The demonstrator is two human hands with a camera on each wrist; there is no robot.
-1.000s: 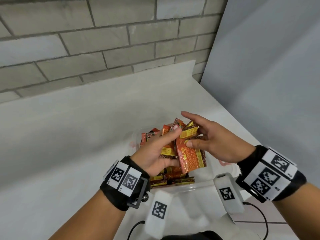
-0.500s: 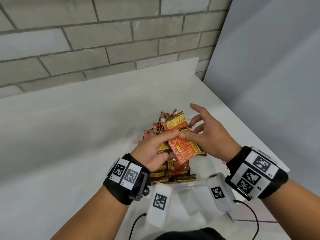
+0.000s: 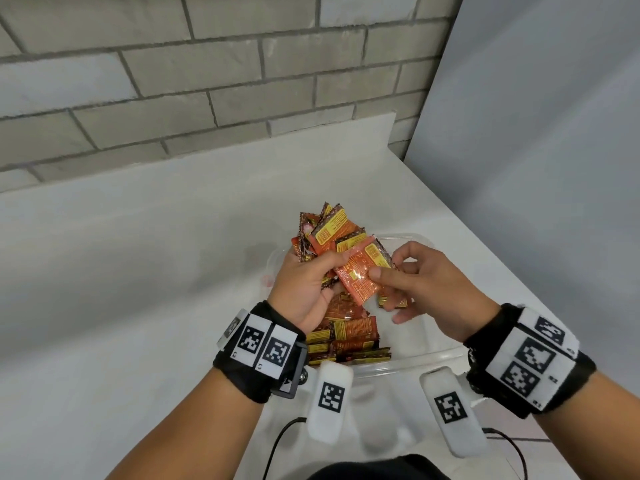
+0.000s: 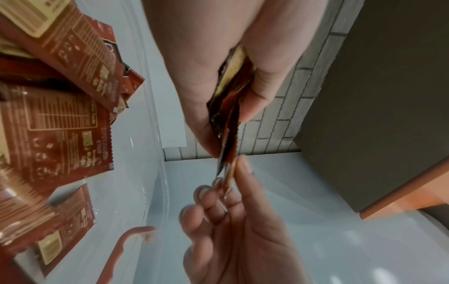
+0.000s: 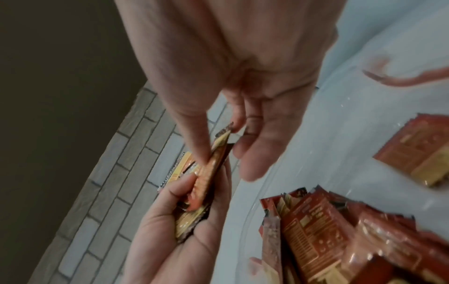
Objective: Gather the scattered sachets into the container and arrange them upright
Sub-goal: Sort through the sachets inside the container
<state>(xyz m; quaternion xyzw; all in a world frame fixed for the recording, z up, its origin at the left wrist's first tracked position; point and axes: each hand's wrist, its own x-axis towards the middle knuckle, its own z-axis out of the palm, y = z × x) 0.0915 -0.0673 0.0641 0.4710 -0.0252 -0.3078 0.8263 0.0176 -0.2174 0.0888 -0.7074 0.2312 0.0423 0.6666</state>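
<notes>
1. Sachets fill the head view: a fanned bunch [image 3: 322, 233] is gripped in the left hand [image 3: 304, 289], thumb across its front, held above the clear container [image 3: 429, 351] on the white counter [image 3: 138, 271]. The right hand [image 3: 426, 289] pinches one orange sachet [image 3: 360, 275] between thumb and fingers at the bunch's right edge, touching it. More sachets [image 3: 346, 341] stand packed on edge in the container's near left part. A brick wall [image 3: 207, 81] runs along the far side, and a grey panel [image 3: 536, 133] stands to the right.

2. Left wrist view: the left hand [image 4: 218, 76] clamps the bunch [image 4: 230, 92] edge-on between thumb and fingers. The right hand [image 4: 238, 230] meets its tip from below, fingers curled on it. Sachets [image 4: 60, 115] lie to the left behind the container's clear wall [image 4: 155, 134].

3. Right wrist view: the right hand [image 5: 230, 76] pinches the orange sachet [image 5: 209, 173] by its upper end. The left hand [image 5: 175, 230] cups the bunch [image 5: 189, 221] beneath. Packed sachets [image 5: 328, 230] stand at lower right in the container [image 5: 243, 201], with one [image 5: 417, 151] lying apart farther right.
</notes>
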